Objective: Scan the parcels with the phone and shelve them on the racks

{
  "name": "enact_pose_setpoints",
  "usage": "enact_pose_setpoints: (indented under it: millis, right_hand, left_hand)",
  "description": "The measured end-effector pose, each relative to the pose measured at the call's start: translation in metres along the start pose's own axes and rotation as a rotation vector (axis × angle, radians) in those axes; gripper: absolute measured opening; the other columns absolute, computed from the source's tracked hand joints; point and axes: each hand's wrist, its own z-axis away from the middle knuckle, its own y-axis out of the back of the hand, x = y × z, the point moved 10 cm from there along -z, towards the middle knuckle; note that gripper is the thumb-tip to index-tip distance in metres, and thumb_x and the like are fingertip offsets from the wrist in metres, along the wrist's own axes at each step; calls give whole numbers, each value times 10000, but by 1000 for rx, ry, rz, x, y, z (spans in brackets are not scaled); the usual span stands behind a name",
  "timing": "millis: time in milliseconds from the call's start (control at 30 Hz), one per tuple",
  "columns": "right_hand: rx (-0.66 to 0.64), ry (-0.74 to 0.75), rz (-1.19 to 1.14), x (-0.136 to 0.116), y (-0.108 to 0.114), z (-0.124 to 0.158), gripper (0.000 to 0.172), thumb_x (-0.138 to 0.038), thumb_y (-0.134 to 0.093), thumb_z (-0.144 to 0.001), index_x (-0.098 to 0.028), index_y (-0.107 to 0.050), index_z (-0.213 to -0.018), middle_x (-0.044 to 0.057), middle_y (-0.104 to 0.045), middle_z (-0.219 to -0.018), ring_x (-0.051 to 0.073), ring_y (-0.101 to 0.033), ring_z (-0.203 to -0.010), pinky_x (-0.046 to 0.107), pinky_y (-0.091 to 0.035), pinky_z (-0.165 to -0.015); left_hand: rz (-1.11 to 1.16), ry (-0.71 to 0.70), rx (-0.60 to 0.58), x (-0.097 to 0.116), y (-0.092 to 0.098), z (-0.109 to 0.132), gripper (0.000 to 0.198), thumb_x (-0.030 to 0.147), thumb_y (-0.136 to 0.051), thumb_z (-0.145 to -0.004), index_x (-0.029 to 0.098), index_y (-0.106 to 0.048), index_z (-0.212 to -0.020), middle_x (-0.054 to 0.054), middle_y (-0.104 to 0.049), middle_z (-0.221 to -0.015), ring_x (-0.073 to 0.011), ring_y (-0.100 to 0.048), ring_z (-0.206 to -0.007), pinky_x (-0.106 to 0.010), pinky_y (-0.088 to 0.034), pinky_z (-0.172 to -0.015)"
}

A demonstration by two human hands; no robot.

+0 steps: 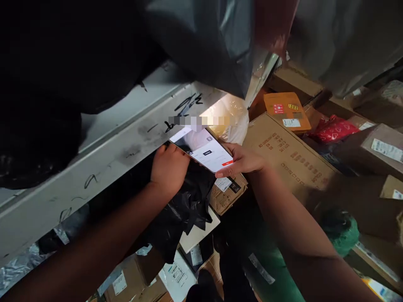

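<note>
My right hand (pixel 244 161) grips the lower end of a smartphone (pixel 204 152), thumb along the near corner. Its lit screen faces up and shows a mostly white page with a red button. Close by on the left, my left hand (pixel 170 168) is closed, its fingers partly hidden by the phone. Black plastic bag material (pixel 185 201) hangs crumpled from under that hand. Light falls on a clear-wrapped pale parcel (pixel 231 119) just beyond the phone. Below the phone sits a small brown box (pixel 229 193) with a white label.
A pale shelf edge (pixel 110 155) with black handwriting runs diagonally at the left. Large dark bags (pixel 201 42) overhang the top. To the right lie a big carton (pixel 283 155), an orange envelope (pixel 287 112) and a red packet (pixel 333 128). More parcels crowd the floor around my feet.
</note>
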Motion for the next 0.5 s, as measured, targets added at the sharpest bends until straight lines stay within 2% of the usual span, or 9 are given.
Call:
enact_pose_setpoints:
  millis: [100,167,367,433,500]
  right_hand:
    - [-22,-142,125,7,21,-3,374,-395,-881,-623,-164,-644,-797,-37,-610,-692,140,-556,-642,277,-490,-611]
    - [-50,-161,170,3,29,-10,379,-396,-882,-619,-156,-667,-818,-29,-641,-713,145,-591,-659,284,-519,-641]
    - [-146,140,49,-52,46,-47,482,-331,-863,-643,-137,-667,-1039,15,-730,-924,202,-673,-891,344,-559,-818]
    - [-151,129,23,-56,52,-52,504,-326,-864,-649,-120,-665,-1063,38,-733,-944,219,-675,-914,365,-555,-839]
    - [-128,87,50,-53,56,-53,490,-334,-880,-632,-113,-678,-1019,40,-726,-931,215,-669,-882,379,-551,-846]
  left_hand:
    - [-222,-42,7,3,6,15,260,110,-484,-853,168,-683,-1010,-122,-630,-946,-325,-556,-956,-476,-444,-833]
    - [-296,-50,25,9,4,24,318,104,-457,-872,157,-671,-1100,-107,-612,-927,-301,-546,-904,-454,-445,-828]
    - [-382,-91,15,25,-5,60,432,37,-438,-872,76,-612,-1266,-98,-604,-864,-277,-533,-839,-414,-456,-817]
    - [-414,-90,-3,29,-3,67,450,12,-432,-862,78,-607,-1271,-96,-610,-863,-272,-546,-840,-405,-463,-830]
    - [-416,-72,-45,34,-3,64,353,56,-440,-882,95,-659,-1156,-104,-612,-863,-274,-563,-828,-402,-475,-787]
